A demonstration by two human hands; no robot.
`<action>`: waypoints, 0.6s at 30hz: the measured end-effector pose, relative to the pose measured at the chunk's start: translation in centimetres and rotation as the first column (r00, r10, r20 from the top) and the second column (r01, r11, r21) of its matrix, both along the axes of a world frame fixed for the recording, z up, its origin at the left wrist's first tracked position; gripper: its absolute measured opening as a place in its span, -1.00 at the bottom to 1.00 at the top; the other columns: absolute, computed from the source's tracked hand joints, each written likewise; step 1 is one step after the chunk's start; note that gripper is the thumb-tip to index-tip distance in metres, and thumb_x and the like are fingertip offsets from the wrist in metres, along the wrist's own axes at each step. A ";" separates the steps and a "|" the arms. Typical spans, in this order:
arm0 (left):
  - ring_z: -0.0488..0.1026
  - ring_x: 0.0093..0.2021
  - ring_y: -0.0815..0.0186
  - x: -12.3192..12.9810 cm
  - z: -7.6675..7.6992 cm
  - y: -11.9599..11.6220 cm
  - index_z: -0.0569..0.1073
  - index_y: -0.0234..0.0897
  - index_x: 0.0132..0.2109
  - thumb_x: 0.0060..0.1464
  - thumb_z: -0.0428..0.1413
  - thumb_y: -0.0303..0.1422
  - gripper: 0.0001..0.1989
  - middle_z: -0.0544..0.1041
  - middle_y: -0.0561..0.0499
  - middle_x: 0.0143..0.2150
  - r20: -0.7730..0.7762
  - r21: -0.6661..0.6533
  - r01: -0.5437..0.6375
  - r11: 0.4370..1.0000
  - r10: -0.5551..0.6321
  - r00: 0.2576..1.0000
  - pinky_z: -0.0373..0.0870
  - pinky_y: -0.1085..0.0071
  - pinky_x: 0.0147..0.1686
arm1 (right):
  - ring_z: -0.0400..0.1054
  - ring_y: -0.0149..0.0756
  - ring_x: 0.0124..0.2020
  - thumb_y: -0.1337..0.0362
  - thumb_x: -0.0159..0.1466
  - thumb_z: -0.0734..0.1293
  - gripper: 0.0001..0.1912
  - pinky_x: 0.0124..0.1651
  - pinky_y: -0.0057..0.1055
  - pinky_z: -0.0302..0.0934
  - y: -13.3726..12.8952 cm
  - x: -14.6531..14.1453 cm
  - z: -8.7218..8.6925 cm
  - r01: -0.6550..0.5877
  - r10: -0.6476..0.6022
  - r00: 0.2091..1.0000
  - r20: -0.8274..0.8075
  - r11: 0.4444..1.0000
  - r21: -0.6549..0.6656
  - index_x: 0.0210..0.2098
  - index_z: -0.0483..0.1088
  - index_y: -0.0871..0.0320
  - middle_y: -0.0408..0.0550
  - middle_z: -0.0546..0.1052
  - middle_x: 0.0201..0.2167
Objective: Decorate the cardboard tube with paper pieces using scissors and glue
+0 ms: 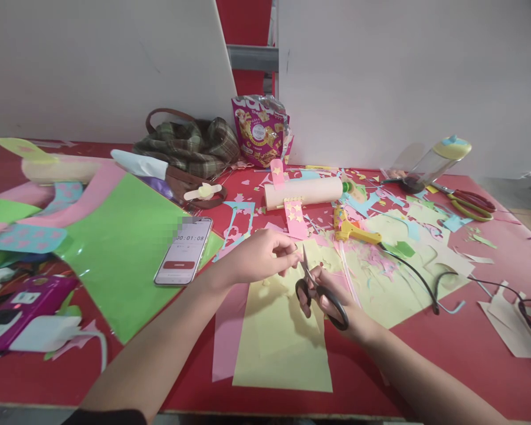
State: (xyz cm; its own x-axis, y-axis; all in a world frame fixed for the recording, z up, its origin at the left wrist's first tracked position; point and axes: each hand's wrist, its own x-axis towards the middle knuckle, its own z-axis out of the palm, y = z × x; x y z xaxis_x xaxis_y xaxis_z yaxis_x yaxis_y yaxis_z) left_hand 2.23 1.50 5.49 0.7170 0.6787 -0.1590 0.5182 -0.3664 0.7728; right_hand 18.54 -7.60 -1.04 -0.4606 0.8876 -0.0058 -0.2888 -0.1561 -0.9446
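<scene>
Scissors (308, 277) in right hand (334, 283), blades up against pink scrap (299, 255) in left hand (265, 257)

Near edge: red tabletop (186, 383), yellow sheet (283, 366) lying partly over a pink sheet (225, 354). Magenta device (38, 301) off to the left, white adapter (42, 333) just beside it.

Both hands are above the far half of the yellow sheet. Right grip: fingers through the black handles, grasping the scissors. Left grip: thumb and fingers pinched on the pink scrap, right by the blade tips. Scrap is small, mostly covered by fingers; can't tell its full outline.

Left of the hands: phone (183, 254) on the green sheet (110, 254), timer reads 00:01:08. Right: yellow glue gun (358, 235) lying on its side, dark cable running to the right edge, cut-paper scraps around it.

Further out: pale paper tube (310, 193) lying crosswise, pink star strip (295, 218) at its near side. Far left, a second tube (62, 170) with pink and blue strips. Far right, second scissors (469, 203) and a tilted clear jar (438, 165), yellow-and-blue lid.

Back: plaid bag (194, 141) beside a purple snack bag (261, 133), pale panels (380, 77) behind.
</scene>
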 end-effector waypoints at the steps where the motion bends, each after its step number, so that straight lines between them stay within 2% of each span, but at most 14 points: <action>1: 0.32 -0.51 0.43 0.0 0.0 0.0 0.37 -0.32 -0.53 -0.03 -0.07 -0.30 -0.76 0.42 0.05 -0.56 -0.006 -0.002 0.003 1.000 -0.003 1.000 0.15 0.55 -0.51 | 0.10 -0.36 -0.46 0.02 0.12 0.20 -0.70 -0.41 -0.40 -0.06 0.0 0.0 -0.1 -0.003 0.003 1.000 0.002 1.000 -0.003 -0.37 0.04 0.08 -0.14 0.19 -0.45; 5: 0.34 -0.52 0.42 -0.1 -0.2 0.2 0.40 -0.31 -0.49 -0.03 -0.06 -0.30 -0.77 0.43 0.06 -0.58 -0.027 -0.017 0.006 1.000 -0.006 1.000 0.16 0.56 -0.53 | 0.10 -0.39 -0.48 0.05 0.12 0.21 -0.71 -0.42 -0.41 -0.04 0.0 -0.1 -0.4 -0.006 0.005 1.000 -0.025 1.000 -0.022 -0.37 0.04 0.08 -0.16 0.18 -0.47; 11: 0.35 -0.47 0.41 -0.2 -0.3 0.3 0.37 -0.32 -0.57 -0.04 -0.06 -0.29 -0.73 0.45 0.05 -0.54 -0.028 -0.009 0.001 1.000 -0.001 1.000 0.16 0.54 -0.49 | 0.12 -0.42 -0.52 0.08 0.13 0.22 -0.72 -0.43 -0.41 -0.01 0.0 0.0 -0.8 -0.002 0.001 1.000 -0.028 1.000 -0.032 -0.37 0.05 0.09 -0.19 0.17 -0.50; 18: 0.30 -0.52 0.45 -0.2 -0.5 0.4 0.35 -0.32 -0.59 -0.03 -0.07 -0.29 -0.72 0.42 0.06 -0.56 -0.018 -0.031 0.017 0.999 -0.018 1.000 0.15 0.54 -0.50 | 0.15 -0.43 -0.54 0.05 0.12 0.22 -0.70 -0.45 -0.41 -0.01 0.0 0.1 -1.0 0.002 -0.002 1.000 0.000 1.000 -0.032 -0.38 0.04 0.10 -0.21 0.19 -0.51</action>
State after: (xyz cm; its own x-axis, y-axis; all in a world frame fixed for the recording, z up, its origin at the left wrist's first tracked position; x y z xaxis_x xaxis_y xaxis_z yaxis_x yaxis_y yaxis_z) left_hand 2.00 1.87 5.04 0.7255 0.6608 -0.1924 0.5259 -0.3518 0.7744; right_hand 18.64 -7.59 -2.02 -0.4585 0.8880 -0.0339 -0.2891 -0.1851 -0.9392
